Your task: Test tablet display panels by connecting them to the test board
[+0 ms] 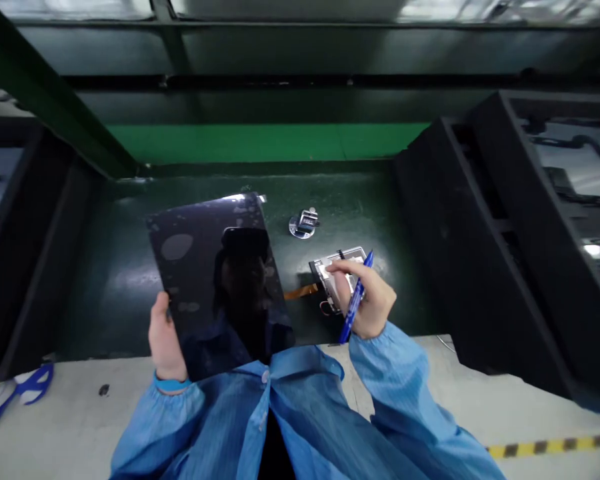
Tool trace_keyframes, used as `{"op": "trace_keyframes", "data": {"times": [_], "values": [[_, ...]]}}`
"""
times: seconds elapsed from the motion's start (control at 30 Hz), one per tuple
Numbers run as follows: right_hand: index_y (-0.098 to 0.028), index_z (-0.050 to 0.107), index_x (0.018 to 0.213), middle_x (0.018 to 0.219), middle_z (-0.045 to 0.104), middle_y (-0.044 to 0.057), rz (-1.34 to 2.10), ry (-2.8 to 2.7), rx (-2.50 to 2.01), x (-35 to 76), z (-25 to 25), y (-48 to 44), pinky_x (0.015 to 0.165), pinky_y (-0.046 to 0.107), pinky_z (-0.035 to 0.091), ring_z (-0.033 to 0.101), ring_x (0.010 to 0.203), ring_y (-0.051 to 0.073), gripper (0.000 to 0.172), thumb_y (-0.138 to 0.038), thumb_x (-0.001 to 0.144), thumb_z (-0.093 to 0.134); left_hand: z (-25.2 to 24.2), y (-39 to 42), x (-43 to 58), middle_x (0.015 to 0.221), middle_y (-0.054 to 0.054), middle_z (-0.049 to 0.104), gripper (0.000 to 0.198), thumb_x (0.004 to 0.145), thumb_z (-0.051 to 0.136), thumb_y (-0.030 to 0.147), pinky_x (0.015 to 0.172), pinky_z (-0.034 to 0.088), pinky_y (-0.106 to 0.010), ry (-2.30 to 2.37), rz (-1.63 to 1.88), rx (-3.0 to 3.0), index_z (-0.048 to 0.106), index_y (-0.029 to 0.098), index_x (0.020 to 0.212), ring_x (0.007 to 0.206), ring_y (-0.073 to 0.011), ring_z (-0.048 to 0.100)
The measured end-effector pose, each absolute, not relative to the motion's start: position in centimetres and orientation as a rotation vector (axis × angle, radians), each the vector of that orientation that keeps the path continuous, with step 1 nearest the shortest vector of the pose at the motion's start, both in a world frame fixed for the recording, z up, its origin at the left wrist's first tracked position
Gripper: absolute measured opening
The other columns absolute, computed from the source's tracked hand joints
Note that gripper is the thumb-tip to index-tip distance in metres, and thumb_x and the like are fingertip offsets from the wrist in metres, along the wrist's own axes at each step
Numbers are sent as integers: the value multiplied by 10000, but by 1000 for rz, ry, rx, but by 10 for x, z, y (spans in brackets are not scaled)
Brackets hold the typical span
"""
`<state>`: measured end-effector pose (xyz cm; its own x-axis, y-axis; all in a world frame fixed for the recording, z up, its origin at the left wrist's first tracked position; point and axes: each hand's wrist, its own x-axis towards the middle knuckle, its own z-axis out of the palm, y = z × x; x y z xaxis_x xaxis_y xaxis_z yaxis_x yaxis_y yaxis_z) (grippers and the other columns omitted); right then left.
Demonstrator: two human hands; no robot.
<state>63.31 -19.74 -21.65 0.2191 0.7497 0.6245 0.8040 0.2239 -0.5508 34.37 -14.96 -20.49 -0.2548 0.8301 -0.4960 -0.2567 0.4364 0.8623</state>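
One panel [205,267] (glossy) in left hand [167,340] | pen [352,309] in right hand [375,302]

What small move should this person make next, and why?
Perhaps ease the silver, metal-looking rectangular unit toward the glossy black panel in the left hand: the right hand is over it, and a flat orange ribbon spans the gap and might strain.

One head-worn cam, above the near edge of the dark green flat bench top [113,287], facing forward and steeply down. Close range: left bare hand [166,340] and right bare hand [373,301] both in frame at the bench top. Wide coverage: bright green flat panel [270,143] behind it, black box-shaped bins [433,200] either side, light blue cloth smock [310,413] on its near side, nearest the lens.
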Motion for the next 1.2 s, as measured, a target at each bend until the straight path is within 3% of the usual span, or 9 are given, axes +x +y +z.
{"op": "trace_keyframes", "data": {"times": [0.1,0.17,0.37,0.53,0.63,0.73,0.9,1.03,1.2], "values": [[-220,610,1211,1170,734,79,121,-1688,-1266,600,-200,-198,905,386,583,690,1083,230,293,-168,924,578,-194,-148,357,956,-5,784,324,922,441,319,1136,403,-318,1320,1209,272,729,186,987,1277,-222,585],[-206,568,1270,1270,695,91,163,-1829,-1190,586,-193,-196,1021,453,529,610,1229,249,323,-213,947,561,-189,-150,361,929,-15,793,316,916,459,291,1104,450,-355,1153,1195,98,752,173,907,1184,-243,653],[-148,512,1351,1386,622,100,-14,-1934,-1369,566,-187,-187,1218,516,265,424,1419,271,379,-270,993,523,-186,-157,360,919,-45,799,316,891,500,309,1104,457,-425,1010,1167,-43,778,159,874,1165,-294,668],[-141,534,1327,1371,636,88,1,-1988,-1353,538,-184,-192,1241,509,219,438,1413,268,350,-294,1017,473,-187,-161,362,1020,-74,789,341,847,538,416,1136,414,-486,901,1036,-52,781,182,891,1278,-325,592],[-192,584,1257,1289,689,59,60,-1950,-1156,539,-174,-197,1152,484,406,529,1346,258,307,-319,1038,411,-189,-163,363,1012,-63,791,333,834,539,441,1122,430,-488,929,997,-2,771,203,831,1277,-319,596],[-248,616,1207,1150,736,35,24,-1654,-1183,558,-159,-189,869,369,591,716,1023,196,295,-199,1030,385,-193,-165,361,916,-58,798,310,807,567,448,1079,477,-471,1043,1004,26,766,210,807,1201,-324,650],[-213,653,1144,965,752,46,-115,-1454,-1503,600,-144,-144,666,322,550,711,774,193,198,-281,997,539,-198,-171,356,900,-66,799,300,755,618,458,1014,532,-467,1058,928,72,763,203,816,1144,-351,679],[-204,657,843,680,658,16,-348,-1801,-1646,610,-142,-123,550,259,436,621,627,162,212,-341,987,582,-200,-173,353,875,-77,797,317,728,638,453,1015,531,-486,1016,867,86,771,186,838,1136,-368,680],[-213,612,851,714,658,11,-519,-1923,-1248,599,-125,-159,562,284,465,591,625,161,109,-246,947,651,-198,-176,351,762,-33,784,252,736,628,416,1046,509,-477,958,895,61,771,216,789,1053,-337,723]]}}
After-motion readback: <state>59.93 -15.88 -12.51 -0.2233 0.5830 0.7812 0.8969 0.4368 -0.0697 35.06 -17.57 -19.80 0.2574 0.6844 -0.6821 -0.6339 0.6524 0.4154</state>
